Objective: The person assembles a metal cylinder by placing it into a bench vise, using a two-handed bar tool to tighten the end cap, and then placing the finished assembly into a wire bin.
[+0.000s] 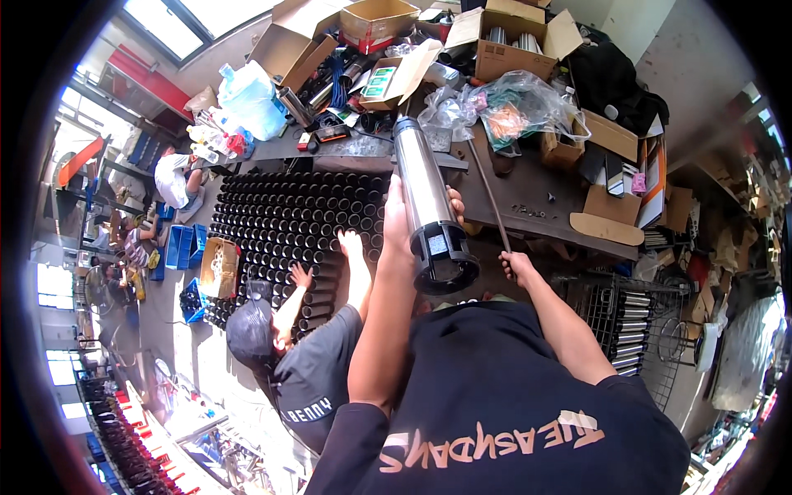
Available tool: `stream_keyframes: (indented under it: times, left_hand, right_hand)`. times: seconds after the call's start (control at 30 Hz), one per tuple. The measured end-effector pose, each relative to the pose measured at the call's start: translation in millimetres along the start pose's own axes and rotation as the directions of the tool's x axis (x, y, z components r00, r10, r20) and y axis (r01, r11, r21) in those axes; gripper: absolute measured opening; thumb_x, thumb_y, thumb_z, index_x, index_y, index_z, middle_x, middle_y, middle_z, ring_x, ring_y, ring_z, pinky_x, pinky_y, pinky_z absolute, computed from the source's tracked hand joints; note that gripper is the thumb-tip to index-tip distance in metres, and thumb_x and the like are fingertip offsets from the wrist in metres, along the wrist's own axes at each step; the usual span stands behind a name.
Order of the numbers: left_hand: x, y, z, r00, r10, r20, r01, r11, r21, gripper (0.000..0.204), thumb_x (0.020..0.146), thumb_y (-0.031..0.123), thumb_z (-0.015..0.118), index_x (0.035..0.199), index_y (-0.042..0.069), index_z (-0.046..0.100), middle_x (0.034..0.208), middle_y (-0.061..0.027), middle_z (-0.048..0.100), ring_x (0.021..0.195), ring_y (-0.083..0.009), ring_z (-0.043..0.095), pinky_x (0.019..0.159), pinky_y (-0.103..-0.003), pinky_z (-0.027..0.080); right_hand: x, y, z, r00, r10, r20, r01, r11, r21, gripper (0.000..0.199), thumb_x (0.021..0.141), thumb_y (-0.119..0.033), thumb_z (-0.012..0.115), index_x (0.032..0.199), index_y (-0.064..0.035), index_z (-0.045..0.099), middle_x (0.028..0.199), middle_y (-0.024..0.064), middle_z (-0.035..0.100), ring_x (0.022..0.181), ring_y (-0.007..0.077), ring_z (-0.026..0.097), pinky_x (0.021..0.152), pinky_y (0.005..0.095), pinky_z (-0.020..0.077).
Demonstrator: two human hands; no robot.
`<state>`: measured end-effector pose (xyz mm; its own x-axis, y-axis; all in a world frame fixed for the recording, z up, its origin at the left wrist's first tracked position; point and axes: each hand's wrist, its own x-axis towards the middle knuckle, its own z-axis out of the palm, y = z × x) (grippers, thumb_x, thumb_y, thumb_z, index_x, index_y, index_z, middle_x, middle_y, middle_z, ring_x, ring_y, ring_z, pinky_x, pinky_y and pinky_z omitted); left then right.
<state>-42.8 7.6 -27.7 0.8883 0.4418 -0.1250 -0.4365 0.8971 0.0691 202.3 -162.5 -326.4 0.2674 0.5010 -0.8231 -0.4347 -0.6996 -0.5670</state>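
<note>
My left hand (402,216) wrapped around steel cylinder (427,202), held tilted over bench (536,198), black cap nearest me. Right hand (517,266) closed on thin rod (490,196) just right. I judge fitting mid-way; co-worker's black tube stack (289,214) lies left.

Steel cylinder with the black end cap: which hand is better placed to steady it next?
Probably the left hand: its fingers already wrap the steel cylinder above the black end cap. The right hand grips a thin rod.

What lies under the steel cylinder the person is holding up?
Under the steel cylinder, the left hand grips it above a dark workbench. The bench directly beneath is covered.
</note>
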Motion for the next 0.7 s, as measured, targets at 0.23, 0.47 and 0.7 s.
stream_keyframes:
  times: [0.23, 0.47, 0.7]
  left_hand:
    - [-0.8, -0.9, -8.8, 0.988, -0.02, -0.155, 0.006, 0.995, -0.095, 0.085, 0.097, 0.073, 0.026, 0.115, -0.008, 0.045, 0.1, -0.0223, 0.056, 0.085, -0.0339, 0.061, 0.073, -0.05, 0.056]
    - [3.7, -8.1, -19.5, 0.988, -0.022, -0.154, 0.011, 0.997, -0.071, 0.075, 0.095, 0.069, 0.042, 0.112, -0.004, 0.049, 0.097, -0.0167, 0.057, 0.083, -0.0294, 0.062, 0.072, -0.045, 0.057]
    - [4.1, -29.3, -59.0, 0.976, 0.069, -0.205, -0.112, 0.971, -0.21, 0.059, 0.089, 0.043, 0.062, 0.117, -0.008, 0.05, 0.102, -0.0177, 0.06, 0.083, -0.0256, 0.065, 0.073, -0.035, 0.058]
  right_hand:
    - [-19.8, 25.4, -31.1, 0.998, 0.029, -0.062, -0.036, 0.993, -0.113, 0.031, 0.097, -0.039, 0.063, 0.084, -0.0113, 0.06, 0.066, -0.0042, 0.05, 0.053, 0.0092, 0.044, 0.047, 0.0278, 0.0329]
    - [-73.4, 29.3, -30.3, 0.813, -0.431, -0.391, 0.153, 0.806, -0.571, 0.068, 0.084, -0.066, 0.066, 0.07, 0.0003, 0.065, 0.064, 0.0147, 0.06, 0.061, 0.0315, 0.06, 0.064, 0.0461, 0.0446]
    - [-147.4, 46.4, -50.7, 0.654, -0.689, -0.313, 0.438, 0.682, -0.586, 0.056, 0.092, -0.045, 0.068, 0.065, 0.0019, 0.055, 0.053, 0.0101, 0.04, 0.051, 0.0145, 0.039, 0.05, 0.0377, 0.0334]
